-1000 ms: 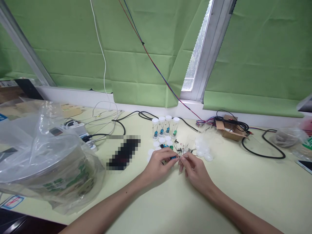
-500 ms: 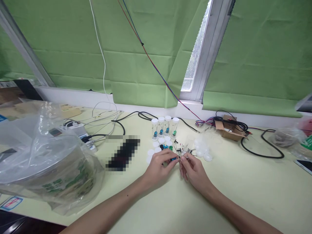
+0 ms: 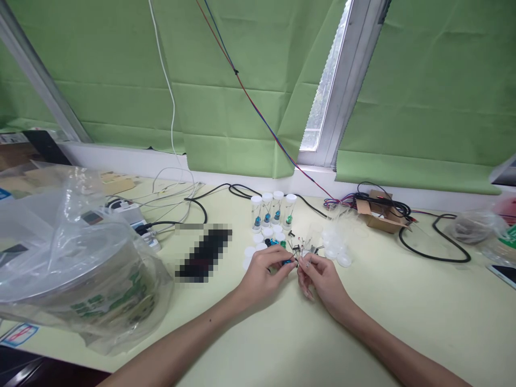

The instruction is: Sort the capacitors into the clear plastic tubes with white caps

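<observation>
Between the thumb and fingers of my left hand (image 3: 262, 274) is a small blue part (image 3: 287, 262), mostly hidden by the fingertips. Close beside it, my right hand (image 3: 324, 282) pinches something thin and small that I cannot make out. The two sets of fingertips nearly meet. Just beyond them lie small black parts (image 3: 291, 233), thin wire-like pieces and a green part (image 3: 282, 244). White round caps (image 3: 258, 237) are grouped behind my left hand. Several clear vials with white lids (image 3: 257, 215) stand in a row further back, holding blue or green parts.
Clear plastic pieces (image 3: 342, 255) are piled right of my hands. A large plastic-bagged tub (image 3: 100, 290) stands at the left. Cables (image 3: 205, 212) run along the back. An open cardboard box (image 3: 381, 220) and a phone (image 3: 503, 273) are on the right.
My right hand has shifted slightly right, its fingertips drawing a little away from the left ones. The left hand stays almost in place with the blue part.
</observation>
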`<state>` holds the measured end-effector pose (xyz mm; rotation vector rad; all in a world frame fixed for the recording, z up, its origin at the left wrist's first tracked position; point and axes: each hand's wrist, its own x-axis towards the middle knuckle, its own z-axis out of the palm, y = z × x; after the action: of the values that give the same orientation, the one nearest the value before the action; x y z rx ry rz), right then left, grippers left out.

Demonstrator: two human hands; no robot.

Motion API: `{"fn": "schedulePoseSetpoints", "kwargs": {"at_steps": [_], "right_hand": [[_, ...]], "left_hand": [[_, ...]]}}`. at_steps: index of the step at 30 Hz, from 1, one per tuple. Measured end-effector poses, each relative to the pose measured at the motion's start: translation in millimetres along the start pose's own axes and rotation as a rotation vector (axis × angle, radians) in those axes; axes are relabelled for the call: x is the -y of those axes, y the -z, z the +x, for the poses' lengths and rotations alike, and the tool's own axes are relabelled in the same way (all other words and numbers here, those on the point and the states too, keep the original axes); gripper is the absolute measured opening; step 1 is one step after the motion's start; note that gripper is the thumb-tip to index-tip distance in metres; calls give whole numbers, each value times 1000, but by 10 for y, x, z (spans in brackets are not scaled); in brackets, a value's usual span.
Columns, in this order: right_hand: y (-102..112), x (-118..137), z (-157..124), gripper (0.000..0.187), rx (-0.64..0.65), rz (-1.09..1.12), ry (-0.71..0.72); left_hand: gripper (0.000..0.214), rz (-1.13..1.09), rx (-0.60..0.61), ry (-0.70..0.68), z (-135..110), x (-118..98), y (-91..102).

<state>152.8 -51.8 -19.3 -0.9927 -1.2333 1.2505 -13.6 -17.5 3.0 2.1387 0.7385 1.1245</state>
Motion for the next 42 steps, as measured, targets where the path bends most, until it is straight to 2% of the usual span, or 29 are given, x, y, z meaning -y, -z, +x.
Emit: {"fn": "schedulePoseSetpoints", "kwargs": {"at_steps": [5, 10, 13, 16, 24, 37, 42], "right_hand": [[8, -6, -14, 30, -64, -88, 123], [56, -22, -31, 18, -107, -277, 307], [50, 6, -43, 15, -113, -389, 412], [32, 31, -52, 15, -127, -463, 459], [24, 31, -46, 19, -128, -514, 497], [18, -32, -58, 22, -74, -472, 361], [18, -46, -59, 25, -69, -501, 345]], "left_hand": [[21, -37, -18, 50, 9, 2, 0], [22, -121, -7, 145, 8, 15, 3], [23, -172, -7, 176, 8, 26, 0], [24, -186, -9, 177, 12, 27, -4], [19, -129, 4, 138, 9, 15, -16], [19, 44, -19, -13, -3, -15, -15], [20, 36, -15, 10, -2, -20, -25]]}}
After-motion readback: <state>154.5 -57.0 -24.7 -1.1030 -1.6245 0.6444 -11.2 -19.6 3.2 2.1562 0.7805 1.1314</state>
